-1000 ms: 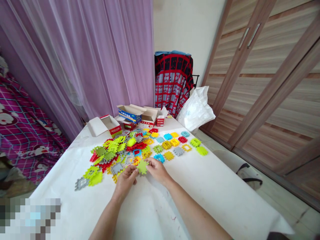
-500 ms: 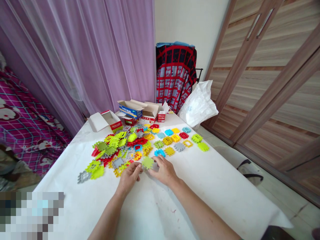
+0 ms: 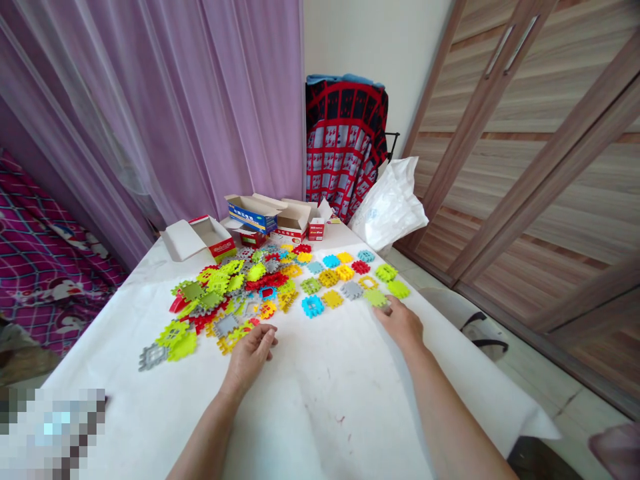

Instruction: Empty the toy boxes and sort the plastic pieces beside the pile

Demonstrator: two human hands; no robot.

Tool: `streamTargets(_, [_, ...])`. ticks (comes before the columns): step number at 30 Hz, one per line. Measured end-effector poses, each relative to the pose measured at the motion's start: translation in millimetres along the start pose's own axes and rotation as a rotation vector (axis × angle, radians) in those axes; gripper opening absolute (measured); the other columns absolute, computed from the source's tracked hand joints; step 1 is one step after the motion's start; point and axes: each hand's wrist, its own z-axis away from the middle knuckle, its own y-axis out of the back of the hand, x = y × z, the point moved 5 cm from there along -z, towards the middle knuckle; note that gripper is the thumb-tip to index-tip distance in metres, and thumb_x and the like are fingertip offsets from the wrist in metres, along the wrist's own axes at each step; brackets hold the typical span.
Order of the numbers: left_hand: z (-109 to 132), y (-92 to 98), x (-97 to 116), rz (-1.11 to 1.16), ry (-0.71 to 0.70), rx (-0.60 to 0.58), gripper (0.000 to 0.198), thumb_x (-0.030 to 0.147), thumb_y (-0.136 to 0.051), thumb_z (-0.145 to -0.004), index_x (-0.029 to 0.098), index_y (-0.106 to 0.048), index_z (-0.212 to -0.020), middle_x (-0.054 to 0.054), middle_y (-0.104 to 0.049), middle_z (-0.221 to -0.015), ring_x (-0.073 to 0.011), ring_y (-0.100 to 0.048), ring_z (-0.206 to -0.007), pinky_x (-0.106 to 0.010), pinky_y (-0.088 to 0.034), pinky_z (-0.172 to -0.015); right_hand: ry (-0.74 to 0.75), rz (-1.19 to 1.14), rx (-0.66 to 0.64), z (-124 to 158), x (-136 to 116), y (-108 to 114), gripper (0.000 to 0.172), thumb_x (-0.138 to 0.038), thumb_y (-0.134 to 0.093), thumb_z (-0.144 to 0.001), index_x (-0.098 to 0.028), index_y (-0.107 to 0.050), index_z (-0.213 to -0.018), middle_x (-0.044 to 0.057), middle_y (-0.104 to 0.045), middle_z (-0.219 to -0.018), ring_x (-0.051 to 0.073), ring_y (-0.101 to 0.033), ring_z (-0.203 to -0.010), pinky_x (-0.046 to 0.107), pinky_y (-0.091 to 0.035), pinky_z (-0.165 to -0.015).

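Observation:
My right hand grips the near edge of an olive-green gear-edged tile, beside a yellow square frame and a grey tile. Closed and resting near the table's middle, my left hand is beside the jumbled pile; whether its curled fingers hold anything is hidden. That pile of red, green, yellow and grey tiles spreads to the left. Several tiles lie apart in loose rows on the right, among them a blue one and a yellow one.
Opened cardboard boxes, one red and white and one blue, stand at the back of the white-covered table. A white plastic bag is at the far right corner. A stool is beyond the right edge.
My right hand has moved right, carrying the olive-green tile away from my left hand to the spread tiles. My left hand stays near the pile. The view has shifted slightly.

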Motion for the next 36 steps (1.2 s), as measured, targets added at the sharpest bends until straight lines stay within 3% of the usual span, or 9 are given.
streamTargets(4, [-0.3, 0.5, 0.2, 0.004, 0.003, 0.013, 0.046, 0.062, -0.058, -0.070, 0.019, -0.064, -0.085, 0.001, -0.063, -0.064, -0.0105, -0.053, -0.045, -0.025, -0.044, -0.049, -0.025, 0.091, -0.117, -9.2, 5.1, 0.6, 0.055, -0.048, -0.049, -0.089, -0.019, -0.050, -0.135, 0.009, -0.072, -0.101, 0.026, -0.066, -0.095, 0.033, -0.046, -0.074])
streamTargets(10, [0.5, 0.2, 1.2, -0.013, -0.002, 0.001, 0.045, 0.061, -0.058, -0.071, 0.019, -0.064, -0.086, 0.000, -0.064, -0.065, -0.0109, -0.053, -0.046, -0.026, -0.046, -0.050, -0.037, 0.142, -0.188, -19.8, 5.1, 3.3, 0.049, -0.048, -0.047, -0.089, -0.017, -0.058, -0.126, 0.014, -0.071, -0.108, 0.028, -0.066, -0.101, 0.032, -0.047, -0.076])
streamTargets(18, [0.5, 0.5, 0.5, -0.022, 0.008, -0.013, 0.044, 0.060, -0.059, -0.070, 0.019, -0.064, -0.087, 0.000, -0.064, -0.067, -0.0111, -0.054, -0.048, -0.026, -0.047, -0.051, -0.037, 0.114, -0.138, -20.4, 9.0, -1.4, 0.057, -0.046, -0.050, -0.087, -0.015, -0.051, -0.135, 0.014, -0.071, -0.111, 0.028, -0.064, -0.105, 0.034, -0.047, -0.080])
streamTargets(27, [1.0, 0.4, 1.9, -0.010, 0.007, -0.011, 0.045, 0.060, -0.061, -0.068, 0.019, -0.064, -0.086, -0.001, -0.065, -0.066, -0.0117, -0.055, -0.047, -0.027, -0.048, -0.051, -0.078, 0.091, -0.120, -18.9, 8.8, 0.5, 0.052, -0.046, -0.052, -0.086, -0.017, -0.055, -0.129, 0.013, -0.072, -0.106, 0.028, -0.066, -0.101, 0.033, -0.047, -0.078])
streamTargets(33, [1.0, 1.0, 2.4, -0.002, -0.008, -0.006, 0.043, 0.059, -0.061, -0.069, 0.019, -0.064, -0.086, 0.000, -0.065, -0.066, -0.0116, -0.055, -0.047, -0.027, -0.049, -0.051, -0.071, 0.082, -0.087, -14.0, 7.5, 3.7, 0.060, -0.044, -0.051, -0.087, -0.012, -0.046, -0.137, 0.015, -0.071, -0.105, 0.028, -0.066, -0.097, 0.034, -0.046, -0.075])
streamTargets(36, [0.5, 1.3, 2.6, 0.000, -0.009, -0.006, 0.042, 0.058, -0.060, -0.070, 0.019, -0.064, -0.086, 0.000, -0.065, -0.067, -0.0114, -0.055, -0.048, -0.027, -0.048, -0.052, -0.056, 0.054, -0.019, -4.8, -3.7, 8.3, 0.051, -0.037, -0.047, -0.090, -0.016, -0.048, -0.137, 0.011, -0.073, -0.098, 0.026, -0.067, -0.090, 0.032, -0.045, -0.072])
